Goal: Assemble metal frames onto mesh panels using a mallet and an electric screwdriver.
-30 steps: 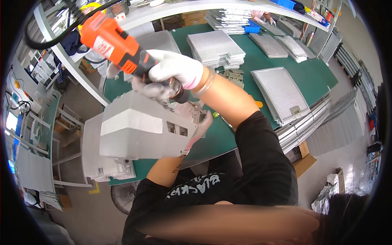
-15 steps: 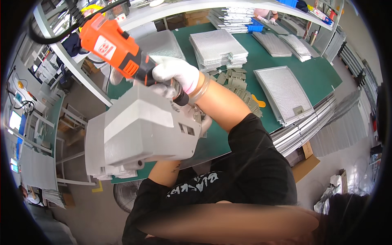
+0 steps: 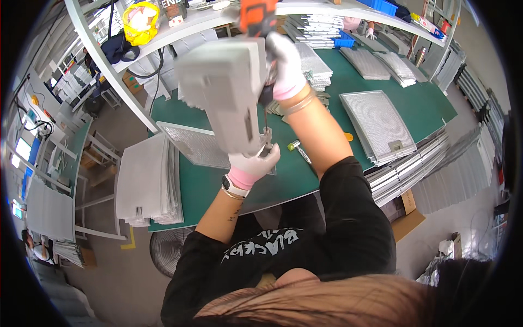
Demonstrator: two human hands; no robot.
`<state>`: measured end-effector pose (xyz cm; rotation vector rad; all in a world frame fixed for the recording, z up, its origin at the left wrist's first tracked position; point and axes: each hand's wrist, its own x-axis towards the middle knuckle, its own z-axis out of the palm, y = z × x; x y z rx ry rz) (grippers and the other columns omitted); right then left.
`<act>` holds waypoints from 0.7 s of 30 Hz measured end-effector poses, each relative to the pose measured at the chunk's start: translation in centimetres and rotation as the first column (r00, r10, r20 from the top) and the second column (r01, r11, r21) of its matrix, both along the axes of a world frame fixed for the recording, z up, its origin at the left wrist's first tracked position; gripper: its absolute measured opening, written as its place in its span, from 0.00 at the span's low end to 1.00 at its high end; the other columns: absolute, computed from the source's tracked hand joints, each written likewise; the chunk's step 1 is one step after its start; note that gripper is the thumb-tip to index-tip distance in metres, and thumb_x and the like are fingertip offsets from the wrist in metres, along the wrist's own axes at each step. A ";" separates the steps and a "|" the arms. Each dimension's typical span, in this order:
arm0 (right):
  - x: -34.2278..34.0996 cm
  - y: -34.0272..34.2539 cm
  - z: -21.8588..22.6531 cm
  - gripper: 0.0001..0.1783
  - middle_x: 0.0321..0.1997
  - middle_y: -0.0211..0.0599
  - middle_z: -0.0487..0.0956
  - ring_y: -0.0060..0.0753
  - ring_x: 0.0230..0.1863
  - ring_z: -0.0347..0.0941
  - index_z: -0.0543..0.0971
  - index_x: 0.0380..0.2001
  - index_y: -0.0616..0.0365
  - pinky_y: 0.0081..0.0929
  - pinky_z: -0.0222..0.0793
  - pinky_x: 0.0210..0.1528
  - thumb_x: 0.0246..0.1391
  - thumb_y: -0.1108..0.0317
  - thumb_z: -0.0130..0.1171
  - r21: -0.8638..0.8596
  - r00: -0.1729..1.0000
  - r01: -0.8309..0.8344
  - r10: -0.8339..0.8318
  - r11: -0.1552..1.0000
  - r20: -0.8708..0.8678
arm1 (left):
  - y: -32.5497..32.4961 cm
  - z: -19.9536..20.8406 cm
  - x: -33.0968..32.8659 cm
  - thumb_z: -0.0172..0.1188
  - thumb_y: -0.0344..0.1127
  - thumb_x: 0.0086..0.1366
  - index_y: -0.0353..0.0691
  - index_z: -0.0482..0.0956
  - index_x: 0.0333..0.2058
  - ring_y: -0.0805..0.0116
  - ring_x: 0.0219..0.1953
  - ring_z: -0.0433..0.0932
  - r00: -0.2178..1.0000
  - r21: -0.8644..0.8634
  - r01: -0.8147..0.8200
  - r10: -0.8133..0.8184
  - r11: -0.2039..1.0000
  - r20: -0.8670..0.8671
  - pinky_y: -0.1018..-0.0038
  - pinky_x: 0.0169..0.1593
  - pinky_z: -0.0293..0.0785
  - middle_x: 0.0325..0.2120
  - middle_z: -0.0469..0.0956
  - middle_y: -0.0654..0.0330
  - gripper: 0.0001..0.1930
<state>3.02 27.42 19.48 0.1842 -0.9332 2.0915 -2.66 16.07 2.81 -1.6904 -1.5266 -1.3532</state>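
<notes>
Green-topped, the worktable [image 3: 204, 188] stretches away from the person, with a round fan [image 3: 169, 253] on the floor under its near edge. At the near left a thick stack of pale panels [image 3: 150, 180] sits along the table's edge. Just right of it comes the gloved left hand [image 3: 251, 163], a white watch [image 3: 226, 183] at the wrist. Its thumb and fingertips stand narrowly apart at a small metal piece [image 3: 267, 136], which is at their far side; whether they pinch it I cannot tell. A mesh panel [image 3: 190, 143] slants out to the left beyond this hand. Over the piece a thin rod points down from the power tool [image 3: 259, 16]. Farther off, the gloved right hand [image 3: 287, 62] is curled around the tool's dark part, blurred, with the orange body beyond the fingers. A large grey casing [image 3: 231, 98] hangs left of that hand, hiding part of the table; how it joins the tool cannot be seen. To the right lies another mesh panel [image 3: 378, 125]. Farthest back are a blue bin [image 3: 343, 39], a co-worker's gloved hand [image 3: 370, 34] and a white shelf [image 3: 204, 20].
</notes>
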 end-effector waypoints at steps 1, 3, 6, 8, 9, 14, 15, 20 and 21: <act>0.2 0.3 0.7 0.13 0.31 0.28 0.73 0.16 0.25 0.68 0.72 0.44 0.56 0.14 0.66 0.22 0.61 0.61 0.56 0.127 0.999 0.004 0.003 0.992 -0.052 | -0.6 -0.2 -0.4 0.67 0.31 0.45 0.45 0.78 0.23 0.65 0.22 0.76 0.998 0.013 -0.003 0.003 1.000 -0.069 0.67 0.28 0.68 0.18 0.74 0.65 0.06; 1.6 1.9 2.1 0.11 0.31 0.26 0.68 0.15 0.25 0.64 0.69 0.39 0.54 0.17 0.66 0.23 0.63 0.59 0.55 0.308 0.996 0.011 0.017 0.951 -0.089 | -3.8 1.6 0.1 0.67 0.35 0.46 0.46 0.76 0.20 0.61 0.22 0.74 0.991 -0.143 0.000 -0.019 0.990 -0.132 0.65 0.30 0.67 0.17 0.73 0.64 0.07; 2.3 1.1 3.1 0.12 0.32 0.29 0.71 0.17 0.29 0.66 0.70 0.39 0.57 0.14 0.64 0.26 0.63 0.59 0.55 0.387 0.969 -0.102 0.180 0.916 -0.172 | -10.6 2.0 0.1 0.68 0.41 0.47 0.47 0.70 0.15 0.55 0.21 0.72 0.965 -0.509 -0.009 -0.126 0.861 -0.231 0.62 0.28 0.60 0.14 0.68 0.62 0.14; 2.7 0.3 3.4 0.12 0.32 0.30 0.72 0.17 0.29 0.67 0.70 0.39 0.56 0.14 0.64 0.27 0.63 0.59 0.55 0.411 0.973 -0.109 0.183 0.905 -0.145 | -16.3 -0.9 -0.6 0.68 0.43 0.47 0.48 0.71 0.16 0.57 0.21 0.73 0.939 -0.593 0.063 -0.249 0.803 -0.237 0.61 0.29 0.64 0.13 0.67 0.62 0.14; 2.4 0.4 3.2 0.12 0.32 0.30 0.73 0.17 0.29 0.67 0.71 0.39 0.56 0.14 0.63 0.27 0.63 0.59 0.55 0.423 0.977 -0.116 0.181 0.899 -0.116 | -19.3 -3.5 -1.8 0.68 0.44 0.48 0.47 0.72 0.17 0.58 0.21 0.73 0.916 -0.643 0.102 -0.324 0.759 -0.237 0.60 0.30 0.66 0.13 0.68 0.62 0.14; 2.1 0.3 2.4 0.13 0.34 0.27 0.70 0.12 0.27 0.68 0.68 0.44 0.52 0.18 0.73 0.26 0.66 0.56 0.52 0.466 0.991 -0.072 0.114 0.882 -0.062 | -26.6 -14.6 -3.7 0.67 0.45 0.49 0.45 0.76 0.23 0.61 0.29 0.76 0.927 -0.754 0.252 -0.374 0.607 0.009 0.56 0.39 0.71 0.21 0.72 0.62 0.13; 2.0 0.4 2.1 0.14 0.34 0.27 0.70 0.13 0.26 0.68 0.68 0.44 0.54 0.19 0.74 0.27 0.66 0.56 0.52 0.473 0.992 -0.069 0.112 0.879 -0.064 | -25.9 -14.5 -4.5 0.67 0.45 0.49 0.43 0.76 0.26 0.60 0.34 0.75 0.893 -0.794 0.152 -0.426 0.588 -0.144 0.54 0.44 0.70 0.26 0.72 0.61 0.13; 2.8 -0.4 0.6 0.23 0.30 0.28 0.67 0.16 0.26 0.69 0.65 0.56 0.56 0.21 0.74 0.27 0.64 0.57 0.55 0.415 0.995 -0.048 0.079 0.909 -0.059 | -17.8 -5.4 -5.3 0.65 0.46 0.53 0.33 0.69 0.52 0.35 0.58 0.62 0.854 -0.375 -0.510 0.404 0.774 -0.326 0.40 0.63 0.53 0.52 0.67 0.40 0.31; 3.0 -1.2 0.7 0.34 0.29 0.27 0.65 0.16 0.25 0.67 0.58 0.67 0.55 0.19 0.72 0.26 0.62 0.56 0.56 0.445 0.998 -0.030 0.053 0.895 -0.040 | -15.4 -3.6 -5.8 0.64 0.44 0.54 0.33 0.73 0.48 0.38 0.50 0.71 0.828 -0.229 -0.556 0.511 0.799 -0.230 0.46 0.59 0.64 0.47 0.73 0.41 0.26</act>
